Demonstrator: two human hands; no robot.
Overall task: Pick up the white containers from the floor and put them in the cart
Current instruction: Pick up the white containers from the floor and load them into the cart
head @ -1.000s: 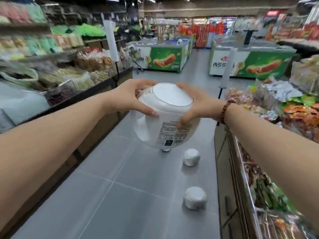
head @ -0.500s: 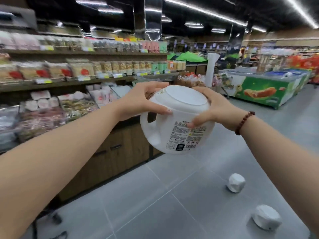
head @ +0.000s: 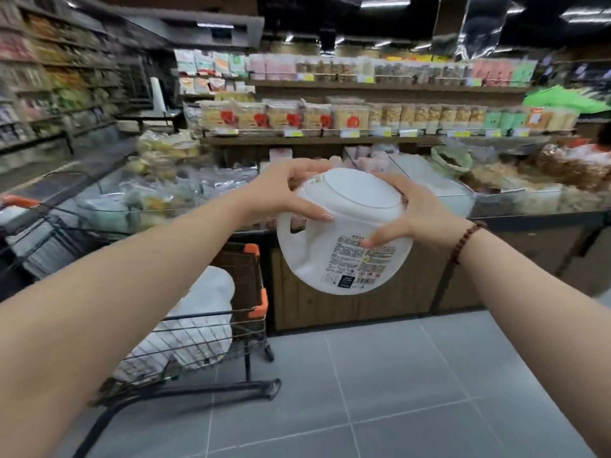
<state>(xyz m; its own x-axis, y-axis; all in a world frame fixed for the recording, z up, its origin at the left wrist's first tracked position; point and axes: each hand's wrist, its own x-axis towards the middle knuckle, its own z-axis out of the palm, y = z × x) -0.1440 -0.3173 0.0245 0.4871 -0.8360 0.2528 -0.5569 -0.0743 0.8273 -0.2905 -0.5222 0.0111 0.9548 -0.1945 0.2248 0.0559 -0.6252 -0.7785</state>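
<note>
I hold a white container (head: 334,252), a jug with a side handle and a printed label, upside down in the air with its flat base facing me. My left hand (head: 284,190) grips its upper left rim and my right hand (head: 410,216) grips its right side. It hangs to the right of and above a black wire cart (head: 244,328) with orange corners at lower left. Other white containers (head: 201,325) lie inside the cart basket.
A wooden-fronted display counter (head: 347,305) with bagged snacks stands straight ahead, with stocked shelves (head: 363,137) above it. The cart's orange handle (head: 20,201) shows at far left. Grey tiled floor (head: 396,391) stretches to the right and below.
My view has swung left, with the jug still in both hands. The containers on the floor and the freezers have left the view; the cart has come in at lower left.
</note>
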